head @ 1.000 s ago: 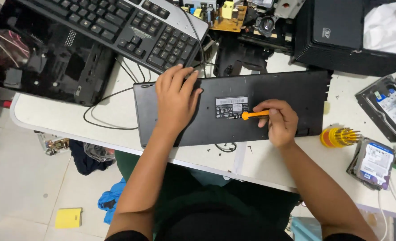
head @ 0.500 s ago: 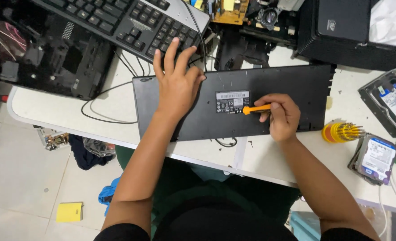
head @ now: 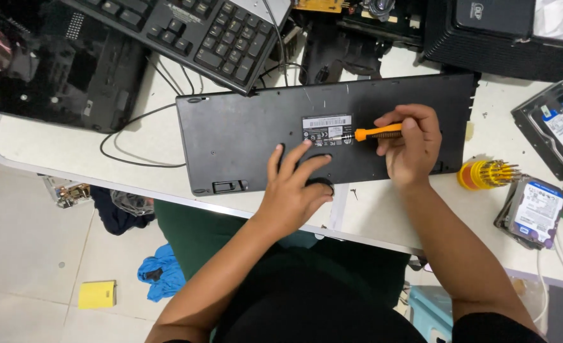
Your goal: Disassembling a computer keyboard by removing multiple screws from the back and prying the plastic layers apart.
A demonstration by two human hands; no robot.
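Right hand (head: 411, 143) grips one orange screwdriver (head: 373, 133) on one upturned keyboard (head: 249, 133); left hand (head: 291, 190) presses flat, fingers spread

Count: 2 keyboards (head: 319, 136) (head: 186, 32), 1 orange screwdriver (head: 373, 133), 2 hard drives (head: 535, 209) (head: 557, 127), 1 bit holder (head: 484, 174).

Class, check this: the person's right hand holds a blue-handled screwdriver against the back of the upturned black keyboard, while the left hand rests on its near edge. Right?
Not quite. In the head view the screwdriver in the right hand has an orange handle, not blue. The left hand does rest on the keyboard at its near edge.
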